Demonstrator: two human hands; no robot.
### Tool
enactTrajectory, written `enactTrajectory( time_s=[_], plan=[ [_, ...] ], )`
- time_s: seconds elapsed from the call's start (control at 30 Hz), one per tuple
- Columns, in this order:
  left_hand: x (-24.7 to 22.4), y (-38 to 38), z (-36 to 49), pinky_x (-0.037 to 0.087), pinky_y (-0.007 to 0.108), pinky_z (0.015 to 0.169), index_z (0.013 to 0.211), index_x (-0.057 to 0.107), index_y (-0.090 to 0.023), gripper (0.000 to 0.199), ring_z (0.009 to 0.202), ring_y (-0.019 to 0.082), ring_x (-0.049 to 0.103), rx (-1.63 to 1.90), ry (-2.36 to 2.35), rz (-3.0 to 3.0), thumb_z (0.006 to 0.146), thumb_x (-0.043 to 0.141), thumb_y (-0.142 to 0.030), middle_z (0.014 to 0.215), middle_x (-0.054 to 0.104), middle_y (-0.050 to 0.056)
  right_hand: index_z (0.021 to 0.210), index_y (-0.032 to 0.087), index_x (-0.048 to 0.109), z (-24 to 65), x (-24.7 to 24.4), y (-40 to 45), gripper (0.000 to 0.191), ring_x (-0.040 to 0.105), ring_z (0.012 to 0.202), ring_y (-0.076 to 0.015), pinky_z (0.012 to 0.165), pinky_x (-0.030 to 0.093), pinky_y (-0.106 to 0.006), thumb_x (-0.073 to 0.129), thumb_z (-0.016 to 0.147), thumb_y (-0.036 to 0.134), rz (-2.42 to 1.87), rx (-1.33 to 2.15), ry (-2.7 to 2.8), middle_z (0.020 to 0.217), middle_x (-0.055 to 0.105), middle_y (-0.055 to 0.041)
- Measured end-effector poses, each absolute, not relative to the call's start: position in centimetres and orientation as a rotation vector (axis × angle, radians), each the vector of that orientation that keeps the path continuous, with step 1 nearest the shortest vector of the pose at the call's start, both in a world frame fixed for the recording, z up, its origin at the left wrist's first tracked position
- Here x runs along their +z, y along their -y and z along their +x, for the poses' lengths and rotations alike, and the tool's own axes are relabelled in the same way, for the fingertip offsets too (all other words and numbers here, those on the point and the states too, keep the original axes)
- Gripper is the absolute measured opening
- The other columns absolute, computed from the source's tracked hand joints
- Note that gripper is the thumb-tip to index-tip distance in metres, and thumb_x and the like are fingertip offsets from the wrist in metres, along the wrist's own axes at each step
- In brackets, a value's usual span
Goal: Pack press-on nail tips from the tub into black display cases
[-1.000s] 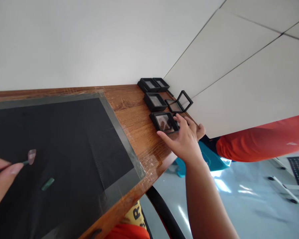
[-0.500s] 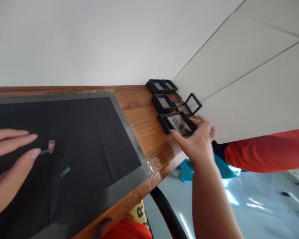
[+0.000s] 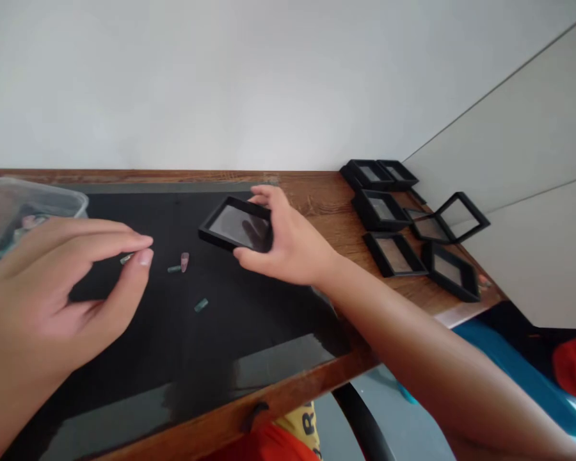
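My right hand (image 3: 283,240) grips a black-framed box with a clear window (image 3: 237,223) by its right end, held above the black mat (image 3: 269,320). At the left, my left hand (image 3: 91,275) has thumb and index fingertips pressed together; a small shiny piece (image 3: 126,258) shows just beside the tips, and whether they hold anything is hidden. Right of those fingertips, a pink nail-shaped piece (image 3: 185,262) lies touching a small green piece (image 3: 174,269). Another green piece (image 3: 201,305) lies nearer the front edge.
A clear plastic tub (image 3: 62,197) with small pieces stands at the far left, partly behind my left hand. Several black-framed boxes (image 3: 396,254) sit on the wooden table (image 3: 321,198) at the right, one with its lid raised (image 3: 462,218). A white wall rises behind.
My right hand has lifted the framed box from the group at the right and carried it left over the mat. My left hand's thumb and index finger have closed together. The view has swung left.
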State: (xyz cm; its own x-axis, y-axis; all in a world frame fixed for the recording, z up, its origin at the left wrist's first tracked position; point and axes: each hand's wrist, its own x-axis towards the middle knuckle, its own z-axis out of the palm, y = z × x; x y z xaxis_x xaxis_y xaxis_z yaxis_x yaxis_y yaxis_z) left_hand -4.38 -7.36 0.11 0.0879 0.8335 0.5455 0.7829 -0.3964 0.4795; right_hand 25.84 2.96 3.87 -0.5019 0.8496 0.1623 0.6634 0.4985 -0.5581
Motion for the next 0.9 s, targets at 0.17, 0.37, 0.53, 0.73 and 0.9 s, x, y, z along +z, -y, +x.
enactTrajectory(
  time_s=[0.17, 0.37, 0.53, 0.73, 0.9],
  plan=[
    [2.0, 7.0, -1.9, 0.053, 0.053, 0.096, 0.129, 0.071, -0.024, 0.027, 0.109, 0.035, 0.074, 0.845, -1.741, 2.606, 0.109, 0.058, -0.037, 0.122, 0.080, 0.009, 0.161, 0.006, 0.043, 22.1, 0.3, -6.9, 0.097, 0.058, 0.152, -0.0467, 0.130, 0.044, -0.068, 0.076, 0.080, 0.047, -1.169, 0.399, 2.491, 0.162, 0.060, -0.0296],
    [0.0, 7.4, -1.2, 0.051, 0.054, 0.087, 0.140, 0.071, -0.012, 0.044, 0.111, 0.039, 0.069, 0.550, -1.747, 2.710, 0.113, 0.046, -0.036, 0.125, 0.079, 0.018, 0.164, 0.005, 0.040, 22.8, -1.6, -7.0, 0.096, 0.050, 0.159, -0.0483, 0.136, 0.029, -0.076, 0.071, 0.086, 0.053, -1.064, 0.363, 2.480, 0.169, 0.054, -0.0317],
    [-0.8, 6.7, -1.3, 0.050, 0.050, 0.086, 0.128, 0.076, -0.020, 0.038, 0.104, 0.033, 0.066, 0.600, -1.670, 2.631, 0.116, 0.043, -0.036, 0.113, 0.077, 0.011, 0.163, 0.012, 0.043, 23.8, -1.4, -7.4, 0.095, 0.056, 0.153, -0.0480, 0.132, 0.036, -0.075, 0.075, 0.084, 0.052, -1.001, 0.382, 2.457, 0.165, 0.058, -0.0275],
    [0.2, 6.4, -1.2, 0.048, 0.043, 0.090, 0.111, 0.068, -0.027, 0.016, 0.097, 0.025, 0.065, 0.863, -1.622, 2.449, 0.113, 0.055, -0.036, 0.104, 0.075, 0.003, 0.164, 0.020, 0.039, 23.1, -1.4, -5.7, 0.093, 0.060, 0.147, -0.0416, 0.127, 0.048, -0.066, 0.080, 0.085, 0.047, -0.829, 0.389, 2.235, 0.159, 0.060, -0.0227],
    [1.3, 7.1, -0.4, 0.052, 0.034, 0.080, 0.109, 0.061, -0.031, 0.018, 0.080, 0.018, 0.064, 1.089, -1.842, 2.009, 0.106, 0.063, -0.049, 0.091, 0.067, -0.003, 0.170, 0.027, 0.029, 22.6, -1.2, -2.6, 0.082, 0.067, 0.131, -0.0319, 0.110, 0.063, -0.054, 0.067, 0.102, 0.054, -0.713, 0.816, 1.992, 0.159, 0.053, -0.0195]
  ],
)
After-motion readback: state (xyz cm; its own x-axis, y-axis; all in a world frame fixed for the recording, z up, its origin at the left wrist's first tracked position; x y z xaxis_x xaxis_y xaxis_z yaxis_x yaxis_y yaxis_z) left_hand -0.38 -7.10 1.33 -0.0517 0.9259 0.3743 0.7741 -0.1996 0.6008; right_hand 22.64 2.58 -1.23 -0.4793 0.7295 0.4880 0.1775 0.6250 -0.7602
